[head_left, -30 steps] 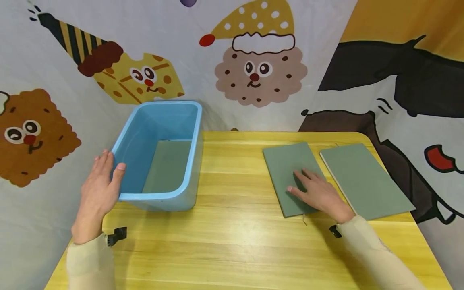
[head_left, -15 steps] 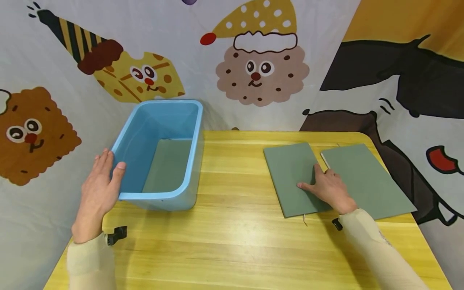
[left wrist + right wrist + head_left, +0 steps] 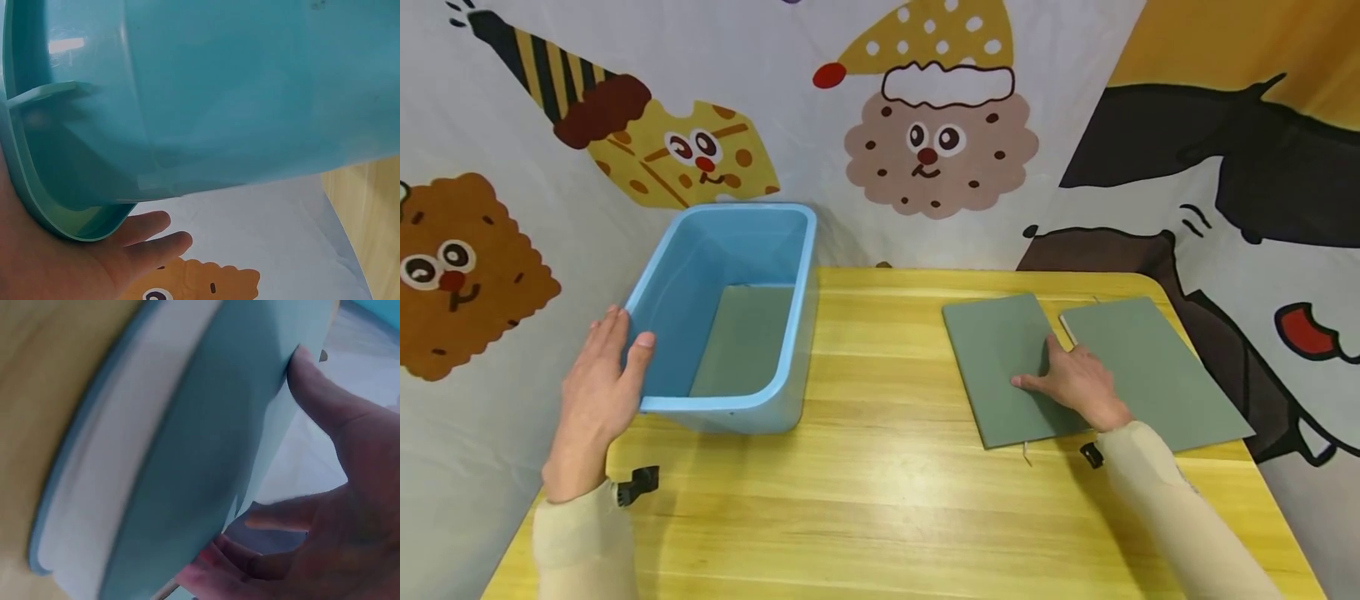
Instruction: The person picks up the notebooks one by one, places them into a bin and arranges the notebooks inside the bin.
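Observation:
A light-blue plastic bin (image 3: 807, 333) stands at the left of the table, a flat grey-green notebook (image 3: 745, 342) on its floor. My left hand (image 3: 597, 396) rests with straight fingers against the bin's near left rim; in the left wrist view the rim lies against the palm. On the right, my right hand (image 3: 1078, 385) grips a green notebook (image 3: 996, 358), thumb on its cover and the other fingers at its right edge. The right wrist view shows the white page block (image 3: 112, 444) between its covers. Beside it lies another green notebook (image 3: 1165, 371), partly behind the hand.
The wooden table (image 3: 880, 500) has its back edge against a cloth backdrop (image 3: 880, 192) printed with cartoon figures. A short ribbon end (image 3: 1027, 454) sticks out from the nearer side of the gripped notebook.
My right hand has moved right, from lying over the left notebook's cover to its right edge, with the fingers now along that edge. The left hand stays on the bin.

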`<act>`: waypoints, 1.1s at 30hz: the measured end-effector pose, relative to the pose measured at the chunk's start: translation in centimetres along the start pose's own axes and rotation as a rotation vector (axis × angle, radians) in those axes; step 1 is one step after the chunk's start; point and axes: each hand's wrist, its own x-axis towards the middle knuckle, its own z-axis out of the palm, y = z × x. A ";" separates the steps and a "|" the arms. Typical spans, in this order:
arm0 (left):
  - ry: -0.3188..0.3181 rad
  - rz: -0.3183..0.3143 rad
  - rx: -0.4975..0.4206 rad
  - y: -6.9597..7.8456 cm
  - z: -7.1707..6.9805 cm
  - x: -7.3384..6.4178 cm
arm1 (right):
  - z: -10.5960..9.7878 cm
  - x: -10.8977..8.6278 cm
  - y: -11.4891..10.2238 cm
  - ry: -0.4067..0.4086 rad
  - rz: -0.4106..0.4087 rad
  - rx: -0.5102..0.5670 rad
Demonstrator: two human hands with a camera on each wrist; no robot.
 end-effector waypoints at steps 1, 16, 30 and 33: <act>-0.001 -0.001 0.000 0.0 0.0 0.0 | -0.1 0.2 0.0 -0.018 0.003 0.002; -0.007 -0.004 0.014 -0.1 -0.2 0.0 | -0.6 1.9 1.1 -0.139 -0.098 0.127; -0.004 -0.003 -0.004 0.1 0.0 -0.1 | -1.3 -0.2 2.5 -0.110 -0.192 0.255; -0.001 -0.002 -0.010 0.1 -0.1 -0.1 | -1.2 -0.6 2.7 -0.098 -0.193 0.292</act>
